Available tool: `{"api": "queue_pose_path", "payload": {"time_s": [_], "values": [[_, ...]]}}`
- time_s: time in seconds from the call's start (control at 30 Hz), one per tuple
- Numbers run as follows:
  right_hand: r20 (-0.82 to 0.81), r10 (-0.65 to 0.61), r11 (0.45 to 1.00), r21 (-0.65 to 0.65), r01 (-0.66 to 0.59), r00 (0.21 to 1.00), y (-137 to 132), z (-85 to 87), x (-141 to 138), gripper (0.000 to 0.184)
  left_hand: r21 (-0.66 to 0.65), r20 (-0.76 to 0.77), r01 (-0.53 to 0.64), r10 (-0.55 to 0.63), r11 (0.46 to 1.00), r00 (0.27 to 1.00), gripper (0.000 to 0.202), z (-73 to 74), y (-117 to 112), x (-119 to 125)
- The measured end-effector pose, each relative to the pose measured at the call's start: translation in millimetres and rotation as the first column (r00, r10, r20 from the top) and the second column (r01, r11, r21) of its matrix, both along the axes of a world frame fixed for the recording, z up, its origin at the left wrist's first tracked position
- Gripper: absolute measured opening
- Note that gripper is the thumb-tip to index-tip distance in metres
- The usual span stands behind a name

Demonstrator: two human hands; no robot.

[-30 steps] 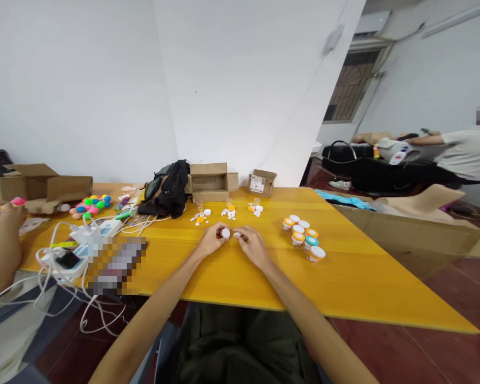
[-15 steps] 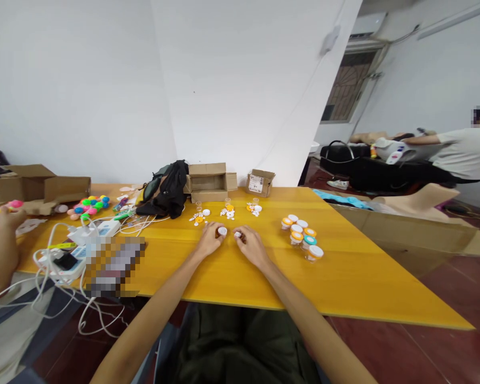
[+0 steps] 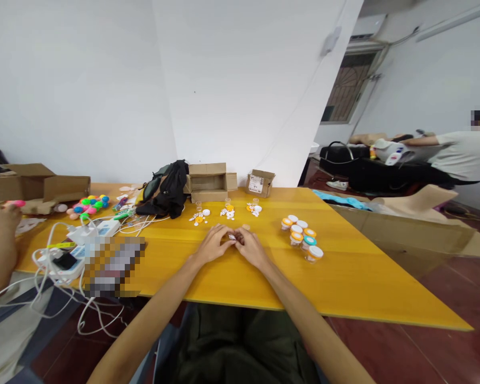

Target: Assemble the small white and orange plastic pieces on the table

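Observation:
My left hand (image 3: 215,244) and my right hand (image 3: 249,247) meet over the middle of the table, fingertips together. Between them they pinch a small white piece with dark marks (image 3: 232,237), mostly covered by the fingers. Just behind my right fingers shows a pale round thing (image 3: 246,227), too small to make out. Beyond my hands lie three clusters of small white and orange parts: a left one (image 3: 199,219), a middle one (image 3: 229,214) and a right one (image 3: 257,209). A small clear cup (image 3: 228,202) stands behind the middle cluster.
Several clear jars with orange, white and teal lids (image 3: 312,253) stand to the right. Cardboard boxes (image 3: 208,181) and a black bag (image 3: 168,189) line the back. To the left are a power strip (image 3: 70,261), cables, colourful balls (image 3: 92,204) and another person's arm (image 3: 2,245).
My hands have come together from slightly apart. The white round lid my left hand held is no longer visible there. Both sets of fingertips are now at the small white piece.

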State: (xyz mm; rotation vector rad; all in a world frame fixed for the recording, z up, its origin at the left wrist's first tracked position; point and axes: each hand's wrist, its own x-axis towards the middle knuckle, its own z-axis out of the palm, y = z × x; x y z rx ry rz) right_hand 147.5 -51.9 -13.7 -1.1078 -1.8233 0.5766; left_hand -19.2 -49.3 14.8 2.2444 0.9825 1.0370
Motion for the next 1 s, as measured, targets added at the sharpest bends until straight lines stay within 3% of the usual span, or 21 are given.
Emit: {"api": "queue_pose_path", "payload": {"time_s": [0.17,0.33,1.0], "values": [[-0.003,-0.006,0.999,0.038,0.006,1.0,-1,0.8,-1,0.009,-0.088,0.111,-0.051,0.061,0.995,0.992,0.008,-1.8,5,1],[0.035,-0.057,0.997,0.052,0.055,0.998,0,-0.4,0,0.016,-0.161,0.193,-0.05,0.081,0.986,0.978,0.011,0.3,8,1],[0.249,-0.112,0.993,0.061,0.1,0.962,-2,2.5,4,0.034,-0.353,0.372,0.143,-0.001,0.925,0.928,0.022,-4.5,15,-3]]}}
